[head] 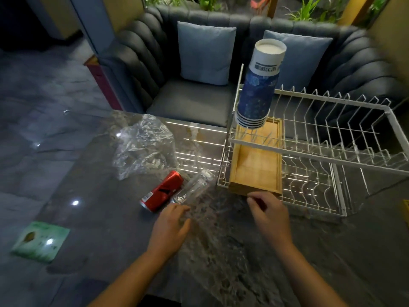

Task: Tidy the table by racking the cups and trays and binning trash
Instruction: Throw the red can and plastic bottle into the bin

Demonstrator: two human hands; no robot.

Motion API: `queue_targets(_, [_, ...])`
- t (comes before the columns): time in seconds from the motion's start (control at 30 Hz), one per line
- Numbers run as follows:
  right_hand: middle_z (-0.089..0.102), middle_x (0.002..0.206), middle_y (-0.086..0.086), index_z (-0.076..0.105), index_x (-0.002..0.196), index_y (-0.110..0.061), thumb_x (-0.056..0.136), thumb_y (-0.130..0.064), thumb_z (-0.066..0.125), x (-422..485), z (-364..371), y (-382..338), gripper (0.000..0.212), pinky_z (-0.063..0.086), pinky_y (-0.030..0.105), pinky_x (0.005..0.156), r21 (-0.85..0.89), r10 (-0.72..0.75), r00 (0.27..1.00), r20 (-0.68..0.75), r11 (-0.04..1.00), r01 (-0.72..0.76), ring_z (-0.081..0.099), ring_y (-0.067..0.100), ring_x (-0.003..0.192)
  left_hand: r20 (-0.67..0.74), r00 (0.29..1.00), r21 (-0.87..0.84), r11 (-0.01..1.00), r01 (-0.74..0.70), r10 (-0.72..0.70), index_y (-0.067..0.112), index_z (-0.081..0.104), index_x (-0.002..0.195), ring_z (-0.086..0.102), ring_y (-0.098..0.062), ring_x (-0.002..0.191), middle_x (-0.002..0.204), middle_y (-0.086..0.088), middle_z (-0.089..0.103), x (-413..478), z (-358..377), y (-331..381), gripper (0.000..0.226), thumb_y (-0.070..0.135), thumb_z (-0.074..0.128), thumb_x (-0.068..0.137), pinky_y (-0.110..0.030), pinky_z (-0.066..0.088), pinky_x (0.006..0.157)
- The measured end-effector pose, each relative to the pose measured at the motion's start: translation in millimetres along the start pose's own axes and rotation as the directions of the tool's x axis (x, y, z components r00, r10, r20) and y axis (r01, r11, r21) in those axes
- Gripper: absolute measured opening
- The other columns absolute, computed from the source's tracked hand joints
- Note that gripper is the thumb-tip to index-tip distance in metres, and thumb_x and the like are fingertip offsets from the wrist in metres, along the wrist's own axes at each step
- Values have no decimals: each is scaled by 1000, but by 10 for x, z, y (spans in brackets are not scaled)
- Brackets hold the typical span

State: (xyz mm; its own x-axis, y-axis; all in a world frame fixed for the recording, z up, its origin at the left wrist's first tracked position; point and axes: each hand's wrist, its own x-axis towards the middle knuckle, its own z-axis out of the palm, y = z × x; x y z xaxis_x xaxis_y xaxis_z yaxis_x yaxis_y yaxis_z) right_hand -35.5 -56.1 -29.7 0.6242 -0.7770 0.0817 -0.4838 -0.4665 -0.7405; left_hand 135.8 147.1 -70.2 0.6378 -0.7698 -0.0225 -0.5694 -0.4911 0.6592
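A white wire rack (314,149) with two tiers stands on the right part of the dark, glossy marbled table (124,251). On an upright post at its left corner sits a stack of paper cups (256,96), turned bottom-up and leaning slightly. They are deep blue with a pale flowery pattern and a white band near the base. That band carries a barcode and a short line of characters, too blurred to read. A shallow wooden tray (256,167) of light bamboo colour lies flat in the rack's lower tier at its left end, its near wall at the rack's front edge.

The right hand (270,216) is at that near wall with fingers bent and close together. Whether they pinch the wood or only touch it cannot be told.

The left hand (170,227) hovers over the table with fingers loosely bent and a little spread, holding nothing. Its fingertips are just short of a clear container (194,187) lying on its side (bottle or tumbler, hard to say). Touching that lies a red can (162,191) with a white band and black mark; no brand is legible. Behind them sits a crumpled clear plastic bag (143,145). Well apart to the left lies a green packet (41,241) whose print is unreadable.
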Motion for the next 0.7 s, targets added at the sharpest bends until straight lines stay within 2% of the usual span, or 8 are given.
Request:
queue_targets(0.07, [69, 93, -9, 74, 96, -19, 89, -14, 69, -79, 223, -115, 11, 42, 12, 76, 69, 64, 991, 121, 995, -73, 60, 0, 88, -40, 997, 1, 998, 68, -67, 18, 69, 109, 61, -17, 95, 101, 2, 58, -65, -132, -166, 26, 15, 72, 84, -33, 51, 84])
queue_targets(0.13, [69, 91, -9, 75, 96, -19, 89, -15, 69, -108, 444, -220, 10, 41, 9, 75, 85, 93, 974, 206, 990, -112, 60, 0, 87, -69, 992, 11, 995, 102, -101, 19, 71, 106, 61, -18, 94, 100, 1, 59, -84, -247, -308, 23, 15, 72, 83, -33, 51, 82])
queue_targets(0.23, [69, 91, -11, 73, 99, -23, 89, -20, 69, -74, 723, -396, 11, 48, 18, 78, 73, 150, 942, 301, 981, -179, 62, 5, 89, -97, 988, 53, 990, 129, -123, 16, 69, 110, 59, -21, 98, 106, -2, 61, -37, -421, -520, 29, 20, 73, 82, -38, 52, 84])
queue_targets(0.3, [66, 90, -14, 69, 103, -27, 89, -26, 68, -15, 899, -527, 14, 50, 23, 76, 47, 216, 921, 325, 969, -244, 61, 4, 88, -127, 986, 103, 988, 118, -104, 16, 67, 115, 55, -21, 96, 104, -2, 57, 57, -541, -649, 37, 21, 74, 80, -38, 52, 80])
queue_targets(0.4, [63, 89, -8, 60, 101, -30, 88, -35, 67, 118, 1160, -696, 15, 51, 30, 73, -40, 338, 892, 299, 939, -342, 60, 8, 82, -109, 992, 209, 974, 86, -65, 19, 63, 119, 52, -21, 96, 106, -2, 54, 279, -653, -758, 42, 27, 73, 79, -35, 51, 77])
queue_targets(0.5, [61, 93, -3, 54, 103, -22, 88, -40, 65, 252, 1391, -782, 25, 50, 35, 73, -88, 451, 857, 250, 892, -444, 59, 13, 82, 9, 995, 258, 962, 91, -96, 25, 55, 129, 51, -21, 100, 111, -1, 53, 481, -637, -793, 49, 41, 66, 84, -36, 51, 81])
queue_targets(0.6, [62, 99, 2, 47, 99, -20, 84, -48, 68, 320, 1557, -818, 38, 47, 34, 71, -59, 574, 806, 144, 818, -572, 57, 16, 82, 104, 989, 331, 941, 68, -107, 27, 46, 136, 53, -22, 104, 115, -1, 54, 591, -574, -848, 58, 49, 60, 85, -36, 50, 85])
queue_targets(0.7, [65, 106, 9, 50, 104, -13, 78, -55, 71, 324, 1708, -826, 55, 47, 34, 75, -6, 669, 737, 95, 741, -672, 62, 27, 92, 143, 983, 360, 931, 55, -113, 26, 41, 140, 57, -23, 106, 117, -3, 58, 643, -543, -926, 66, 51, 61, 83, -38, 48, 89])
